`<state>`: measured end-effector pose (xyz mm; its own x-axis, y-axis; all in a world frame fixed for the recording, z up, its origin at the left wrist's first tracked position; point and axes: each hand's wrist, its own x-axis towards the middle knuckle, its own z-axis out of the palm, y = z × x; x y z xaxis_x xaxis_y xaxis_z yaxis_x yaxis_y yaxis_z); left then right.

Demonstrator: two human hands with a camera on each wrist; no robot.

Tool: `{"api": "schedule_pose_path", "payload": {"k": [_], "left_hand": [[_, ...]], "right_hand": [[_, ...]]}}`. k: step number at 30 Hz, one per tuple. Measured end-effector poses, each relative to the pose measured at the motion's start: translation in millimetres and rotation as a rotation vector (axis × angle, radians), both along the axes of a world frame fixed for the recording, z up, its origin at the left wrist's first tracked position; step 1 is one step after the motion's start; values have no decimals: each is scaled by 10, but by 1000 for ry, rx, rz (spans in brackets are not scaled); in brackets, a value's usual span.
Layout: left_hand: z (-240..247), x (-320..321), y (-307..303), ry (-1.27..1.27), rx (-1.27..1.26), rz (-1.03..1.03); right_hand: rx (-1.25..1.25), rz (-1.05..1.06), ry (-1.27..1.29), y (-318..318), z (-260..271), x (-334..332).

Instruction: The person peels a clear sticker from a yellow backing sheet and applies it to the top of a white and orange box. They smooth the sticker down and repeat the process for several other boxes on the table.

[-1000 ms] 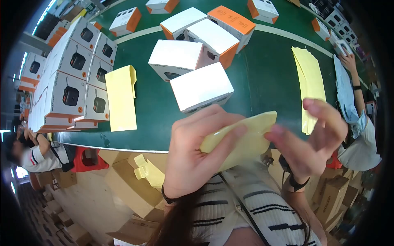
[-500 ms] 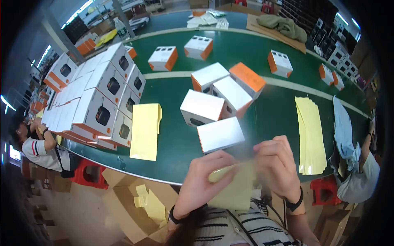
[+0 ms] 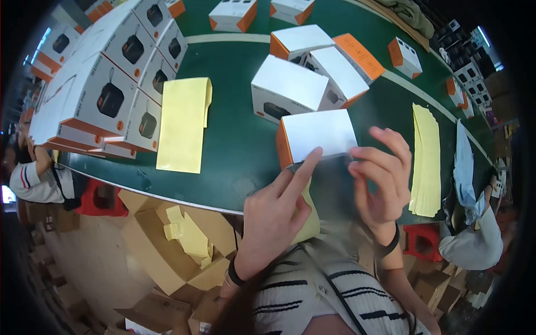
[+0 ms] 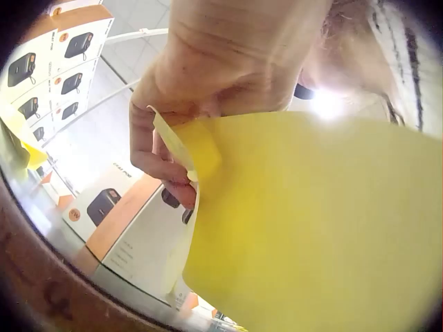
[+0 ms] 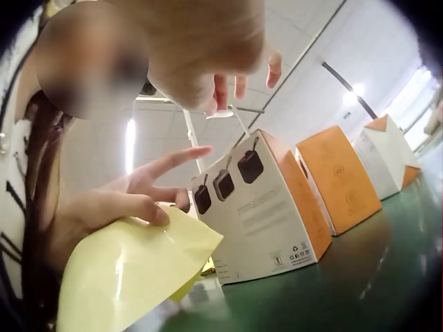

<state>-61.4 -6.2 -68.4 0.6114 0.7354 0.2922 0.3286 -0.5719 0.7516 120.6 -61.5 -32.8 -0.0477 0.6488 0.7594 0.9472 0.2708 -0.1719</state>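
My left hand (image 3: pixel 273 215) pinches a yellow backing sheet (image 4: pixel 297 214) between thumb and fingers, its index finger stretched toward the white box (image 3: pixel 324 131) just ahead. The sheet hangs curved below the hand in the right wrist view. A see-through film (image 3: pixel 338 192) spans the space between both hands, smoky grey against the table. At the film's upper right corner, my right hand (image 3: pixel 385 178) pinches its edge with thumb and index finger, other fingers raised. The white box has an orange end and shows printed speaker pictures (image 5: pixel 250 164) on its side.
More white-and-orange boxes (image 3: pixel 290 84) lie grouped behind the nearest one. Stacked boxes (image 3: pixel 106 95) stand at left beside a folded yellow sheet (image 3: pixel 181 125). A pile of yellow sheets (image 3: pixel 425 162) lies at right. Below the table edge, an open carton (image 3: pixel 159 245) holds crumpled yellow sheets.
The clear film has come away from the yellow sheet and is stretched between the hands. My left index finger has straightened, and both hands are close to the nearest box.
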Motion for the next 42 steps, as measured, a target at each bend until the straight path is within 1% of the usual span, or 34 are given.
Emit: {"api": "schedule_pose_path", "payload": {"k": [3, 5, 8, 10, 16, 17, 19, 20, 21, 23, 24, 25, 26, 27, 28, 29, 30, 31, 32, 33, 34, 35, 36, 37, 38, 39, 41, 42], "left_hand": [[-64, 2, 18, -7, -10, 11], [-65, -16, 31, -22, -4, 5], [-53, -8, 42, -56, -47, 4], [-54, -4, 60, -64, -61, -2], [-45, -33, 59, -75, -135, -24], [-32, -33, 69, -78, -146, -30], [-37, -42, 57, -78, -153, -30], [-59, -71, 47, -57, -228, -36], [-75, -87, 53, -45, -236, -54], [-74, -116, 58, -14, -242, -70], [-69, -131, 66, -28, -228, -77], [-51, -146, 94, -38, -224, -83], [-27, -143, 116, -46, -189, -35], [-4, -142, 130, -73, -165, -80], [6, -142, 144, -97, -141, -125], [-20, -111, 140, -102, -119, -76], [-69, -76, 116, -141, -153, -98], [-41, -96, 116, -179, -186, -119], [27, -124, 119, -133, -273, -152], [16, -151, 124, -136, -270, -106], [-27, -166, 147, -178, -271, -167], [-38, -179, 171, -218, -269, -240], [89, -247, 159, -269, -427, -226], [114, -323, 193, -262, -431, -221], [94, -390, 220, -377, -267, -107], [88, -458, 249, -488, -111, -1], [219, -663, 388, -520, -43, 189], [396, -707, 393, -659, -211, 260]], "right_hand": [[-102, 29, 3, 16, -124, 3], [-83, 15, 19, 14, -173, -4], [-112, 9, -34, 23, -193, -3], [-143, 9, -113, 41, -196, 4], [-214, 29, -86, 24, -181, -41], [-194, 41, -90, -3, -145, -51], [-287, 103, -22, -6, -65, -29], [-314, 151, 43, 23, -19, 27], [-343, 207, 106, 52, 10, 97], [-350, 192, 303, 190, 30, 179], [-291, 245, 286, 266, 42, 221], [-355, 295, 295, 336, 50, 253], [-443, 342, 300, 370, 47, 277], [-425, 393, 282, 384, 59, 279], [-393, 377, 206, 387, 82, 274], [-364, 362, 132, 395, 84, 294], [-432, 440, 77, 414, 47, 361], [-422, 498, 61, 435, -1, 343], [-454, 469, 29, 445, -52, 334], [-490, 430, 2, 449, -67, 327], [-565, 423, 1, 434, -9, 303], [-562, 448, -2, 438, 21, 268], [-543, 397, -75, 431, 47, 234], [-528, 336, -140, 412, 43, 212], [-542, 333, -129, 393, 44, 205], [-500, 357, -179, 386, 68, 198], [-451, 400, -231, 275, 103, 218], [-496, 375, -130, 148, 145, 260]]}}
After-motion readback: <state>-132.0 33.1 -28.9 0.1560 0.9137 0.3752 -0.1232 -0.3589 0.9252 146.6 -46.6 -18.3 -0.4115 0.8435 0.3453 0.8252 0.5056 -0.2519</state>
